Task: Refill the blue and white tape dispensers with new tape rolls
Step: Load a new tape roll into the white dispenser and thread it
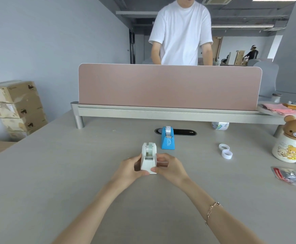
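Observation:
A white tape dispenser [149,155] stands on the grey desk [73,173] with a pale green tape roll in its cradle. My left hand [129,169] grips its left side and front corner. My right hand [168,166] touches its right side, and a strip of clear tape stretches across my fingers. Behind it stands a blue tape dispenser [168,139] with a roll in it and a strip hanging down its front. Two white empty tape cores [225,151] lie to the right, apart from both hands.
A pink divider panel [168,87] on a metal rail closes the desk's far side; a person in a white shirt stands behind it. A bear-lidded jar [290,143] and a foil packet [295,176] sit at the right. A tape-roll pack [220,126] lies under the rail. Cardboard boxes [16,108] stand left.

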`<state>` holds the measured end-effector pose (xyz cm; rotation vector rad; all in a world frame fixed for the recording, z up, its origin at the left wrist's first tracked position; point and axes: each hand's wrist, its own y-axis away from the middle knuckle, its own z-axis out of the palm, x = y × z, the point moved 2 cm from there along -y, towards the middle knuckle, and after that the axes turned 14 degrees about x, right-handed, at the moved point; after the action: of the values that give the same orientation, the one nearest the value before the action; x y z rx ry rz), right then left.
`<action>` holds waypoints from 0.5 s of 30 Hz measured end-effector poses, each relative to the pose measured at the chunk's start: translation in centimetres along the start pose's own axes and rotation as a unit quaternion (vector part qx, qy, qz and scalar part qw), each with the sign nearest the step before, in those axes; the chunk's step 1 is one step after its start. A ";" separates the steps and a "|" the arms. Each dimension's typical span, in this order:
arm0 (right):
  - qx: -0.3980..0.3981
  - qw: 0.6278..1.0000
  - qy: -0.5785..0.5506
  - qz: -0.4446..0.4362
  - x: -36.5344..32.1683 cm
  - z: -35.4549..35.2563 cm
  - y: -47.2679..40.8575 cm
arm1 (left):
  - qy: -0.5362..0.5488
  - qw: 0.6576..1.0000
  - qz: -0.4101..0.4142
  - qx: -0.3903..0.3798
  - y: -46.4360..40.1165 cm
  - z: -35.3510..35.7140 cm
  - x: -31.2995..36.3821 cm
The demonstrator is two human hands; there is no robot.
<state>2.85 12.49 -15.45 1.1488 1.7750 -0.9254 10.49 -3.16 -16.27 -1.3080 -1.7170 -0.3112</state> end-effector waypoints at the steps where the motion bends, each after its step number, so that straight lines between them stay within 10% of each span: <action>1: 0.001 1.000 0.000 0.002 0.1 0.2 -0.6 | -0.001 1.000 0.000 -0.002 -0.6 0.0 -0.2; 15: 0.068 0.998 0.005 0.000 1.0 1.7 -6.4 | 0.021 1.000 -0.013 0.011 -7.0 1.8 -1.9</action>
<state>-2.98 9.28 -16.09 1.2398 1.7413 -1.0562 3.57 -5.94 -16.48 -1.2561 -1.6983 -0.3318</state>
